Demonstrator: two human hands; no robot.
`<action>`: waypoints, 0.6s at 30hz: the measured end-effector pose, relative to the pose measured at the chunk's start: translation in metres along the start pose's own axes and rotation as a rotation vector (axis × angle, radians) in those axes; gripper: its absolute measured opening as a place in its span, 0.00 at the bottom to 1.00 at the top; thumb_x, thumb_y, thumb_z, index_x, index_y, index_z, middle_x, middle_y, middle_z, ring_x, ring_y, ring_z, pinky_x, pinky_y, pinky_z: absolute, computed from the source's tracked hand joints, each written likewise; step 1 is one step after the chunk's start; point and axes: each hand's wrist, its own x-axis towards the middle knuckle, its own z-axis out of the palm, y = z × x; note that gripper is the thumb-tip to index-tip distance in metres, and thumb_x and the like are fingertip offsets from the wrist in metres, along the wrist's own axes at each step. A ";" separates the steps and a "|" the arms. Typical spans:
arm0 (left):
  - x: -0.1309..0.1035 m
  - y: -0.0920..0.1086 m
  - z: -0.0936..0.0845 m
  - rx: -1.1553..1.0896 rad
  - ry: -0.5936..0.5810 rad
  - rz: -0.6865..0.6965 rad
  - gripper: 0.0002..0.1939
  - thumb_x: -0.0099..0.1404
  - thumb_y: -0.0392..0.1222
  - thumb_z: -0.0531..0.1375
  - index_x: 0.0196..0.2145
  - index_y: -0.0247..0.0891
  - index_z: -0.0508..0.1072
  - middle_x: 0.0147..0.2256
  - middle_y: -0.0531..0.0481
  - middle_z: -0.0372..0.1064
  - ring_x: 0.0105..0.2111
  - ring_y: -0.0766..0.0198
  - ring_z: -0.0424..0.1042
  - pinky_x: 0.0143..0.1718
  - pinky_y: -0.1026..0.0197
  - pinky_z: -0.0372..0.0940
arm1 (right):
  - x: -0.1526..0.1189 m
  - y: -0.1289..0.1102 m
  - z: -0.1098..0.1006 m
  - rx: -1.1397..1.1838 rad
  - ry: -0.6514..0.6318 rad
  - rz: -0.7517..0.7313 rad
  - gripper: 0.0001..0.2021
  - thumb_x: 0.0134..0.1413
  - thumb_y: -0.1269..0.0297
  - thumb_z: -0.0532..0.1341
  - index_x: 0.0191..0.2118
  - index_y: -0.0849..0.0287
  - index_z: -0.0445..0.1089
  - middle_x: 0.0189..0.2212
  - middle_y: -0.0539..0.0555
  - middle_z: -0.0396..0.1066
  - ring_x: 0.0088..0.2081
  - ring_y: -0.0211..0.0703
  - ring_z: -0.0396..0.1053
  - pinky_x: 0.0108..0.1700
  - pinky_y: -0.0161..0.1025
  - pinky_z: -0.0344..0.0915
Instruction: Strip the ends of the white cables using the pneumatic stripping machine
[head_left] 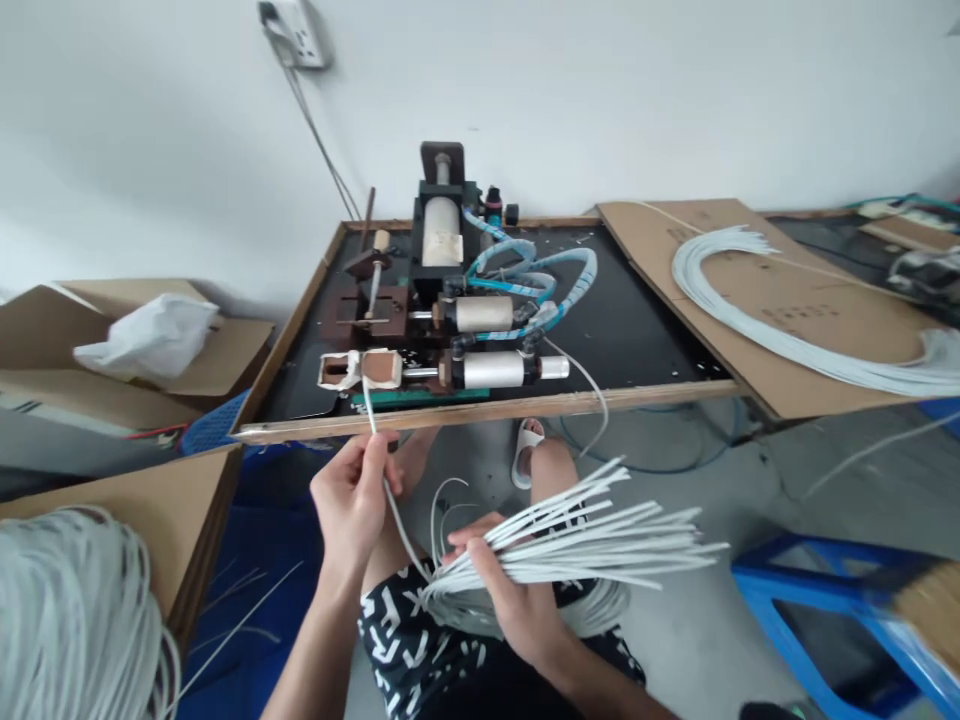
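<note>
Pinched in my left hand (352, 490) is a single white cable (403, 535), just below the bench's front edge. Its upper end runs up to the taped jaws (361, 370) of a pneumatic machine (480, 370); whether the jaws grip it I cannot tell. My right hand (510, 595) is closed around a bundle of white cables (600, 535) above my lap, their cut ends fanning out to the right. The single cable joins this bundle near my right hand. More coiled cable hangs below it, partly hidden by the hand.
Blue air hoses (577, 290) loop behind the cylinders. To the right, a cable bundle (720, 300) lies on cardboard (750, 225). A large cable coil (75, 610) sits at lower left, below an open carton (37, 350). A blue stool (795, 610) stands at lower right.
</note>
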 end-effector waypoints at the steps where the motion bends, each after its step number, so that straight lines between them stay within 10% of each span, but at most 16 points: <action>1: -0.009 0.001 -0.002 -0.010 -0.024 -0.002 0.12 0.70 0.47 0.60 0.35 0.36 0.78 0.14 0.59 0.61 0.16 0.68 0.63 0.24 0.65 0.64 | -0.002 -0.001 0.002 -0.031 -0.019 -0.003 0.13 0.69 0.56 0.57 0.43 0.55 0.78 0.35 0.52 0.78 0.38 0.45 0.80 0.46 0.40 0.74; 6: -0.038 0.008 -0.015 0.058 -0.223 0.092 0.13 0.72 0.46 0.59 0.35 0.37 0.79 0.14 0.59 0.59 0.16 0.68 0.62 0.22 0.65 0.61 | -0.009 -0.008 0.008 -0.155 -0.142 -0.007 0.14 0.68 0.58 0.56 0.43 0.57 0.79 0.36 0.54 0.80 0.41 0.48 0.79 0.53 0.44 0.70; 9: -0.034 0.014 -0.015 0.235 -0.568 0.213 0.13 0.74 0.45 0.57 0.39 0.38 0.80 0.18 0.56 0.66 0.17 0.68 0.63 0.20 0.65 0.60 | -0.010 -0.010 0.006 -0.159 -0.196 -0.011 0.13 0.68 0.60 0.57 0.44 0.57 0.78 0.38 0.55 0.80 0.43 0.48 0.79 0.55 0.44 0.69; 12: -0.022 0.021 -0.007 0.414 -0.871 0.352 0.15 0.76 0.44 0.54 0.44 0.40 0.80 0.35 0.48 0.78 0.36 0.58 0.76 0.39 0.58 0.69 | -0.007 -0.009 0.004 -0.202 -0.207 -0.037 0.11 0.68 0.62 0.56 0.41 0.56 0.77 0.38 0.55 0.80 0.45 0.48 0.78 0.55 0.43 0.69; 15: -0.016 0.027 0.001 0.448 -0.844 0.439 0.16 0.77 0.44 0.52 0.51 0.40 0.78 0.50 0.44 0.76 0.53 0.52 0.72 0.54 0.50 0.66 | -0.004 -0.007 0.002 -0.213 -0.191 -0.060 0.11 0.69 0.64 0.55 0.39 0.55 0.76 0.36 0.53 0.79 0.43 0.45 0.78 0.53 0.40 0.69; 18: -0.020 0.035 0.004 0.318 -0.831 0.438 0.14 0.76 0.44 0.55 0.52 0.40 0.77 0.49 0.44 0.77 0.49 0.55 0.74 0.51 0.54 0.68 | -0.002 -0.003 0.002 -0.222 -0.155 -0.092 0.09 0.68 0.64 0.56 0.41 0.54 0.74 0.38 0.52 0.78 0.44 0.45 0.77 0.53 0.39 0.70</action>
